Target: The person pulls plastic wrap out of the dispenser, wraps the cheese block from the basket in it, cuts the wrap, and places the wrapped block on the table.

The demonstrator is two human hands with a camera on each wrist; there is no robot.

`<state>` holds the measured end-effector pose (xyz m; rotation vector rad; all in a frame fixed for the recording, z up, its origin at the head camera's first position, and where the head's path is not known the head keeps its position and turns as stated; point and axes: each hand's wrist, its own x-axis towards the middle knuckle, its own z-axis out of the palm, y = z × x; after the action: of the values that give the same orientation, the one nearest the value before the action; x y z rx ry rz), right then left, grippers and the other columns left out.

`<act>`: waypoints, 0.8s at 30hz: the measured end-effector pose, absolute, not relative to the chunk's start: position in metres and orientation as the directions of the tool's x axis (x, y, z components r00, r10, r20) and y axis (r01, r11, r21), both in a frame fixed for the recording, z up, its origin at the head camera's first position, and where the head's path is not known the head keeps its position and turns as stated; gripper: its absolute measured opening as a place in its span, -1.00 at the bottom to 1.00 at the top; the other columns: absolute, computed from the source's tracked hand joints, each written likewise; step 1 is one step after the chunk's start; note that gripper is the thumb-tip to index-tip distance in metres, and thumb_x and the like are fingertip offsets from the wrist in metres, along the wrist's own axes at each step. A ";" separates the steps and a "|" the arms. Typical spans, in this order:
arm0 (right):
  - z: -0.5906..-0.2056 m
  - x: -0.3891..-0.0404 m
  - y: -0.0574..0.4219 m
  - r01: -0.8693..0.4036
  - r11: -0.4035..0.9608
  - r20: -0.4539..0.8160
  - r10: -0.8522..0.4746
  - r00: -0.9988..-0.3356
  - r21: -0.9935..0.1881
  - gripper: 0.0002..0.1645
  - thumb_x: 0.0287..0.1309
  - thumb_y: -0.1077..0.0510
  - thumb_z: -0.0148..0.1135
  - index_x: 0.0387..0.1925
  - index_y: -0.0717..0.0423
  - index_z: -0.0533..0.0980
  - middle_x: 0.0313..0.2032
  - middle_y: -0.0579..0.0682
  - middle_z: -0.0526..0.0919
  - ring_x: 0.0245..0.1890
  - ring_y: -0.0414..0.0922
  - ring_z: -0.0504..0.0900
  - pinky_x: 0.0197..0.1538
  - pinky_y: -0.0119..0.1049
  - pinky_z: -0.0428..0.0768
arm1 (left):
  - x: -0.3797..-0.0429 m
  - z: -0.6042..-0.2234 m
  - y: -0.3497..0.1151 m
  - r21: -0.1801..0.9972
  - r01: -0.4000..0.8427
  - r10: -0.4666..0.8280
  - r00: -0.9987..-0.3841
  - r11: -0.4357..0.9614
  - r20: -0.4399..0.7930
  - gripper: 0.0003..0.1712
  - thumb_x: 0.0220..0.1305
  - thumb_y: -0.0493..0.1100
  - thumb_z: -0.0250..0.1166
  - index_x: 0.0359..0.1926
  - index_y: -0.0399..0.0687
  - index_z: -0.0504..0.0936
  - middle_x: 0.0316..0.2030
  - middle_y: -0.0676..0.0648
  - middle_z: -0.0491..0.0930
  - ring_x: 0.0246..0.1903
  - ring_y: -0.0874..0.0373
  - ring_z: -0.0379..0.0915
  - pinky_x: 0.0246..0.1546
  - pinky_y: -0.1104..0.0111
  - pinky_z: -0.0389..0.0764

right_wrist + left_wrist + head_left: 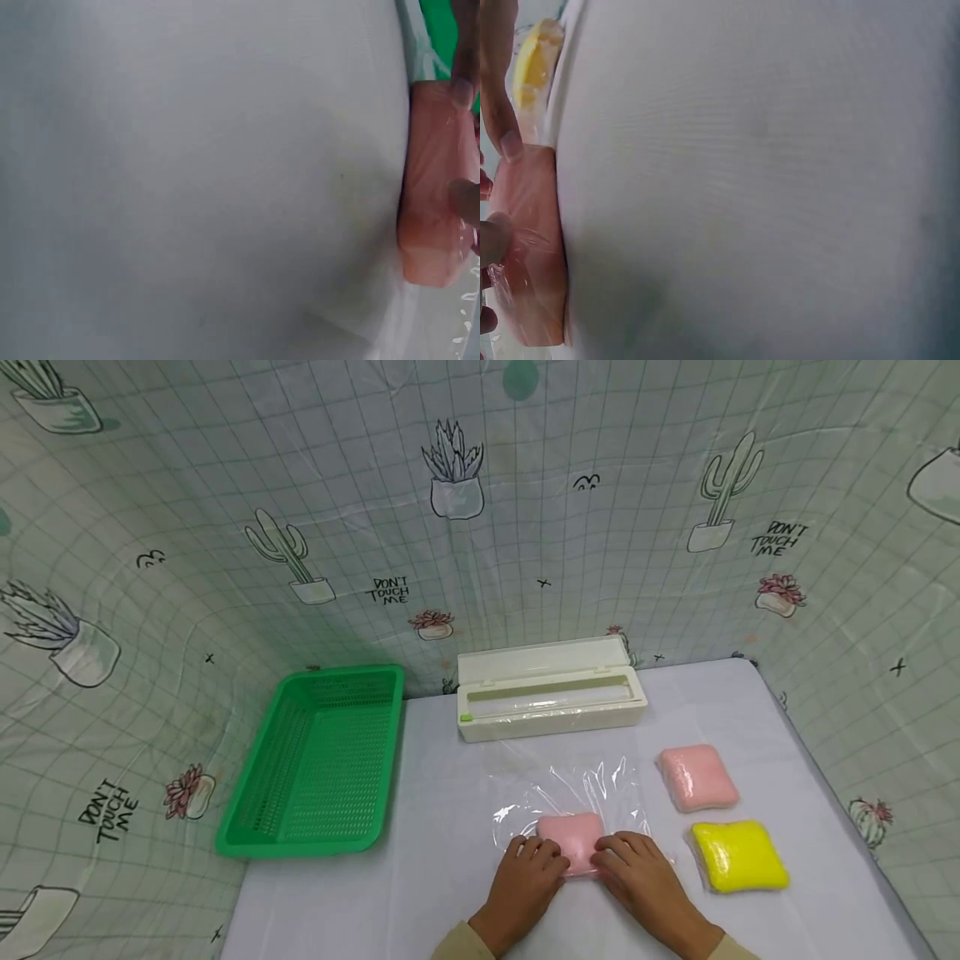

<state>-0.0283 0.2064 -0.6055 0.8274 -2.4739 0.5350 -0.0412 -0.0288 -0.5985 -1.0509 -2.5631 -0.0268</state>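
A pink pillow-shaped block [572, 833] lies on a sheet of clear plastic wrap [536, 797] near the front of the table. My left hand [525, 878] holds its left side, fingers bent over the top edge. On the opposite side my right hand [643, 887] grips it the same way. In the left wrist view, the left thumb [493, 238] presses the near face of the pink block [531, 247], where film creases. The right wrist view has the right thumb [465, 201] against that face too. The block's underside is hidden.
A wrapped pink block [699, 778] and a wrapped yellow block [741, 857] lie to the right. Behind the film stands a white wrap dispenser [555, 724], lid up, with a roll inside. A green basket [393, 760] sits at left. Patterned cloth [525, 543] encloses the table.
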 end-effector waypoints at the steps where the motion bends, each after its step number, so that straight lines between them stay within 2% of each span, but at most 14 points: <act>1: -0.607 -0.030 0.205 -0.637 0.743 0.553 -0.448 -0.702 -0.207 -0.43 0.70 -0.19 -0.19 -0.20 -0.05 0.67 -0.11 -0.09 0.70 -0.08 -0.04 0.60 0.07 -0.08 0.52 | -0.041 -0.599 -0.029 -0.115 0.681 0.670 -0.652 0.723 0.353 -0.76 0.24 0.14 0.54 -0.15 0.29 0.70 -0.18 0.22 0.61 -0.08 0.26 0.51 0.05 0.31 0.48; 3: -0.608 -0.033 0.203 -0.640 0.743 0.570 -0.444 -0.691 -0.197 -0.26 0.71 -0.22 -0.40 -0.24 -0.04 0.69 -0.17 -0.12 0.70 -0.11 -0.06 0.61 0.05 -0.09 0.53 | -0.042 -0.601 -0.029 -0.108 0.682 0.667 -0.649 0.723 0.367 -0.81 0.26 0.11 0.53 -0.18 0.28 0.71 -0.20 0.23 0.62 -0.10 0.26 0.52 0.05 0.31 0.48; 7: -0.607 -0.037 0.201 -0.658 0.729 0.585 -0.456 -0.671 -0.187 -0.21 0.73 -0.18 -0.44 -0.30 -0.03 0.71 -0.25 -0.17 0.70 -0.13 -0.08 0.61 0.05 -0.11 0.50 | -0.042 -0.601 -0.029 -0.106 0.686 0.667 -0.641 0.719 0.380 -0.85 0.29 0.07 0.51 -0.19 0.27 0.72 -0.21 0.22 0.63 -0.11 0.26 0.53 0.01 0.31 0.49; 9: -0.605 -0.039 0.201 -0.665 0.723 0.578 -0.466 -0.670 -0.187 -0.21 0.73 -0.17 -0.43 -0.30 -0.03 0.71 -0.27 -0.19 0.70 -0.12 -0.08 0.61 0.06 -0.11 0.50 | -0.041 -0.600 -0.030 -0.117 0.684 0.670 -0.641 0.720 0.374 -0.79 0.27 0.12 0.52 -0.16 0.26 0.71 -0.20 0.21 0.63 -0.11 0.26 0.52 0.00 0.32 0.49; 12: -0.599 -0.041 0.202 -0.676 0.705 0.559 -0.479 -0.677 -0.214 -0.49 0.67 -0.06 -0.08 -0.31 -0.03 0.71 -0.28 -0.21 0.72 -0.09 -0.08 0.62 0.06 -0.11 0.49 | -0.041 -0.600 -0.030 -0.150 0.679 0.679 -0.640 0.719 0.359 -0.58 0.14 0.26 0.58 -0.11 0.25 0.66 -0.17 0.19 0.59 -0.10 0.25 0.50 -0.01 0.32 0.47; 14: -0.594 -0.043 0.202 -0.681 0.691 0.549 -0.482 -0.683 -0.241 -0.77 0.45 0.05 0.20 -0.32 -0.04 0.70 -0.29 -0.23 0.72 -0.07 -0.08 0.62 0.08 -0.12 0.48 | -0.041 -0.599 -0.029 -0.182 0.673 0.686 -0.636 0.717 0.353 -0.47 0.05 0.30 0.62 -0.09 0.22 0.62 -0.16 0.17 0.56 -0.09 0.24 0.49 0.00 0.32 0.47; 16: -0.589 -0.045 0.202 -0.689 0.676 0.545 -0.486 -0.683 -0.260 -0.97 0.15 0.15 0.37 -0.34 -0.04 0.69 -0.30 -0.24 0.72 -0.07 -0.08 0.61 0.09 -0.15 0.45 | -0.042 -0.598 -0.028 -0.207 0.667 0.688 -0.625 0.716 0.369 -0.51 0.09 0.24 0.62 -0.12 0.20 0.60 -0.19 0.17 0.55 -0.11 0.23 0.49 0.00 0.32 0.47; 18: -0.583 -0.048 0.203 -0.692 0.668 0.535 -0.492 -0.687 -0.274 -0.85 0.01 0.22 0.48 -0.34 -0.06 0.69 -0.32 -0.25 0.72 -0.06 -0.08 0.61 0.09 -0.16 0.44 | -0.044 -0.597 -0.028 -0.224 0.662 0.686 -0.604 0.715 0.406 -0.65 0.19 0.14 0.56 -0.17 0.18 0.60 -0.22 0.16 0.56 -0.14 0.22 0.50 -0.01 0.32 0.49; 20: -0.578 -0.051 0.204 -0.695 0.666 0.529 -0.500 -0.686 -0.271 -0.81 -0.01 0.23 0.52 -0.33 -0.06 0.69 -0.31 -0.25 0.72 -0.05 -0.07 0.61 0.09 -0.14 0.45 | -0.047 -0.595 -0.028 -0.228 0.659 0.680 -0.586 0.716 0.440 -0.77 0.24 0.05 0.50 -0.21 0.18 0.63 -0.25 0.16 0.58 -0.16 0.22 0.51 -0.01 0.32 0.50; 24: -0.572 -0.054 0.207 -0.681 0.692 0.514 -0.505 -0.693 -0.240 -0.67 -0.08 0.19 0.63 -0.22 -0.02 0.70 -0.21 -0.18 0.72 -0.02 -0.05 0.61 0.09 -0.09 0.51 | -0.054 -0.589 -0.032 -0.199 0.663 0.667 -0.589 0.722 0.456 -0.76 0.18 0.07 0.51 -0.17 0.21 0.69 -0.23 0.19 0.64 -0.14 0.22 0.54 0.02 0.30 0.53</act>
<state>-0.0541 0.2067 -0.5716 0.9212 -2.4918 0.5873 -0.0544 -0.0318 -0.5889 -1.0119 -2.4175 0.0100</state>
